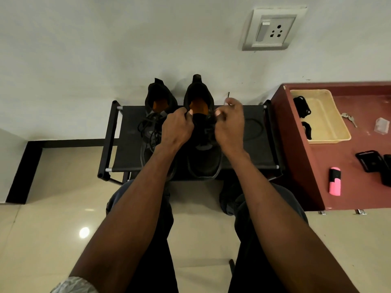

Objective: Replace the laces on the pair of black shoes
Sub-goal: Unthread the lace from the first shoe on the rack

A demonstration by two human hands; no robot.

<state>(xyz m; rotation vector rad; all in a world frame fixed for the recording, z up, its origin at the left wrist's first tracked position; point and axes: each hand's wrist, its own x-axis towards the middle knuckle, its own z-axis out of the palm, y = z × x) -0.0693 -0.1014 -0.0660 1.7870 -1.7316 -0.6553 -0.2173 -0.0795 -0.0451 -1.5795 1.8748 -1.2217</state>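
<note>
Two black shoes sit side by side on a low black rack (131, 153) at centre frame, heels toward the wall, toes toward the camera. Orange insoles show in both openings.

Left shoe (156, 115): a loose tangle of black lace (148, 127) lies over its tongue and spills onto the rack fabric.

Right shoe (203, 157): both hands work at its top eyelets. Left hand (176, 129) has its fingers curled, thumb and fingertips pinching at the left side of the collar; whether it holds lace or the shoe's edge, cannot tell. Right hand (229, 123) is curled too, thumb and forefinger pinching a thin black lace end (228, 95) that sticks up above the knuckles against the wall.

A dark loop, possibly lace, lies on the rack just right of the right hand; too dim to be sure.

Right of frame: maroon table (347, 187) touching or just beside the rack's end. On it a cream tray (325, 123) with black bundles (302, 106) at its left side, probably laces. Keys (350, 119) just right of the tray, a small clear plastic piece (382, 125) further right. Lower down, a pink and black object (335, 183) and dark cases (369, 163) near the right edge.

Upper right: wall socket with switch (273, 28). Bottom of frame: forearms and dark-trousered knees over pale floor tiles.
</note>
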